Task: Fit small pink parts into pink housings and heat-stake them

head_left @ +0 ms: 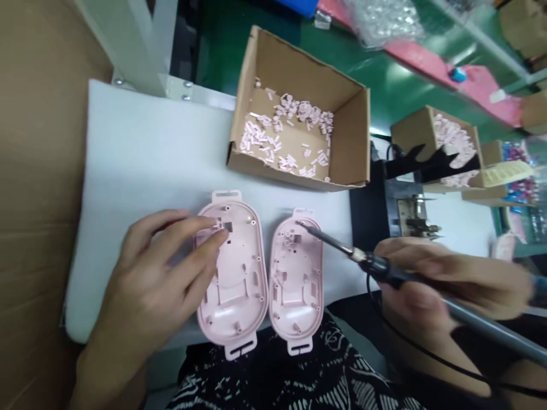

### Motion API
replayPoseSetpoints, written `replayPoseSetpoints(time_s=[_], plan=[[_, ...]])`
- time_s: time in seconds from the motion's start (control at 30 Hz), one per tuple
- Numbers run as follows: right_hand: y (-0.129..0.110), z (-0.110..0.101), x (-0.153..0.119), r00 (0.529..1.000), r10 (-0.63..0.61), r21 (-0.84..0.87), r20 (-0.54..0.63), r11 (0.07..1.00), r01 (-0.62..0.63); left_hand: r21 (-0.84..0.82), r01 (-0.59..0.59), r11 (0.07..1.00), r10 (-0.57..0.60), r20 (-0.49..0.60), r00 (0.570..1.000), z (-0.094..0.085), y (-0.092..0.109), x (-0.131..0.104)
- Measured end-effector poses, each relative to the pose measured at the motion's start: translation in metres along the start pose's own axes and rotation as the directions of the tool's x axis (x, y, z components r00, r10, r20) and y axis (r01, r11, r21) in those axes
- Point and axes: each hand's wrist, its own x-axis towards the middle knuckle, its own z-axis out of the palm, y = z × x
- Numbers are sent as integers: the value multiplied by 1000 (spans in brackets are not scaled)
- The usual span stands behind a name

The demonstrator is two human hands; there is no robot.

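Two pale pink oval plastic shells lie open side up on the white work surface, each with posts, small slots and a looped tab at both ends. My left hand [164, 270] reaches over the left shell [233, 267], its fingers apart and the fingertips at the small fittings near the shell's upper end. The fingers cover that shell's left edge. A soldering iron [380, 267] with a black cable is gripped in my right hand [440, 279]. Its tip is at the upper end of the right shell [298, 273]; whether it touches the plastic I cannot tell.
Behind the shells stands a cardboard box [301, 181] with many small pink plastic parts. A black metal fixture [410, 165] is to its right, near another box of pink parts [455, 139]. A white metal frame [141, 51] rises at the back left, beside brown cardboard [38, 199].
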Motion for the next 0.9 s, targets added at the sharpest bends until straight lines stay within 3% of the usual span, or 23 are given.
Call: replayPoseSetpoints(time_s=[0.1,0.2,0.3,0.5,0.7,0.9], plan=[[6,8,-15,989,-95,15,-110,995,97,-46,-9,999,7,-28,1000,-1,25,16],[8,10,-24,963,-214,-21,-164,977,213,-44,-193,980,197,102,975,8,51,35],[4,1,-24,973,-192,-90,-130,979,181,52,-277,959,260,221,940,23,64,50],[1,-15,-4,982,-185,-52,-40,982,183,104,-262,959,222,291,930,39,60,54],[3,-19,10,994,-51,-46,99,997,56,83,-192,978,157,316,936,41,60,53],[3,-14,19,994,2,-84,107,996,7,59,-211,976,181,331,926,41,57,55]])
